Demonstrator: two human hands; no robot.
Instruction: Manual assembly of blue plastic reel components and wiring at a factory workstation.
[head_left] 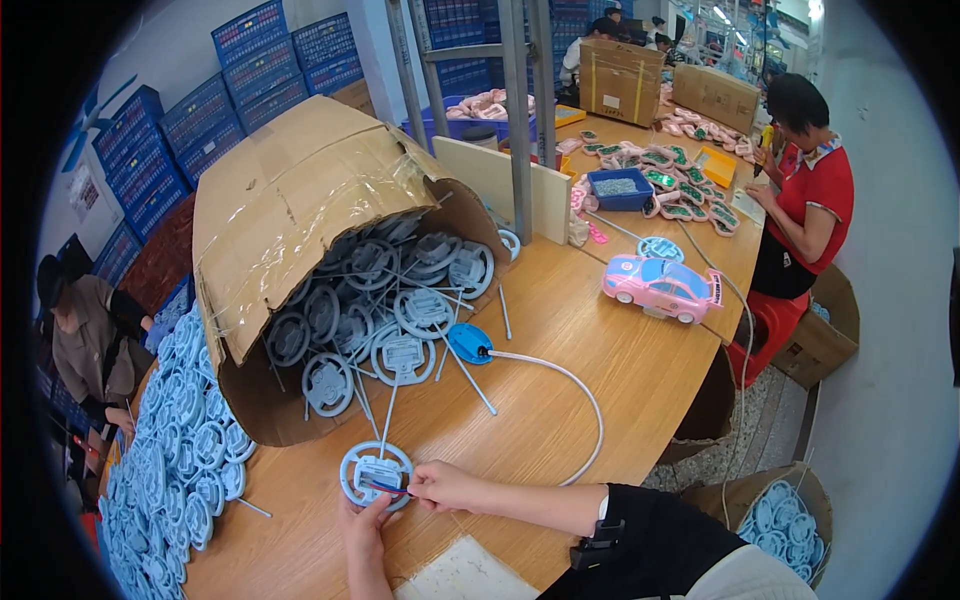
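A light-blue toy steering wheel (pixel 348 464) with a long thin rod lies at the table's near side, its open back facing up. My left hand (pixel 363 525) grips its lower rim, thumb on top. From the right, my right hand (pixel 447 487) pinches a thin dark blue-and-red piece (pixel 388 488) whose far end reaches over the wheel's middle; I cannot make out its exact kind. Just beyond is a torn cardboard box (pixel 300 210) on its side, with many more wheels (pixel 402 355) and their rods spilling from its mouth.
A large heap of light-blue wheels (pixel 180 450) covers the left. A blue disc (pixel 468 343) with a pale cable lies mid-table. Beyond are a pink toy car (pixel 660 288), a blue bin (pixel 620 189) and pink parts. Co-workers sit at left and far right (pixel 815 190).
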